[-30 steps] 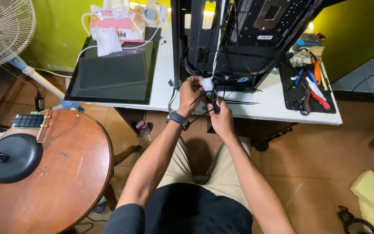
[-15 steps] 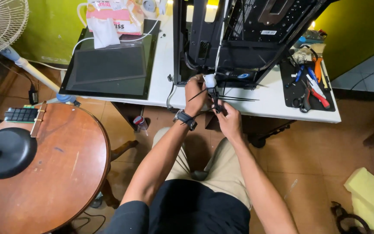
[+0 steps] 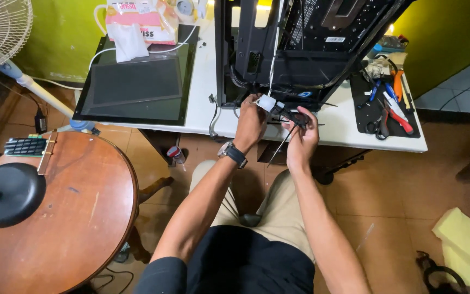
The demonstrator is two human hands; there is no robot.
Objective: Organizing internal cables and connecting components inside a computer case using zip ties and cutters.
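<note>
Black cable bundle (image 3: 295, 117) is gripped by the closed right hand (image 3: 302, 139) at the front edge of the white surface (image 3: 202, 103). Beside it, a small white connector (image 3: 266, 103) is pinched by the closed left hand (image 3: 250, 122), just below the open black metal computer case (image 3: 305, 49).

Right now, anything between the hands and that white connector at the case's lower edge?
Nothing visible. The left hand already touches the white connector, and the right hand grips the black cables beside it, under the black computer case.
</note>
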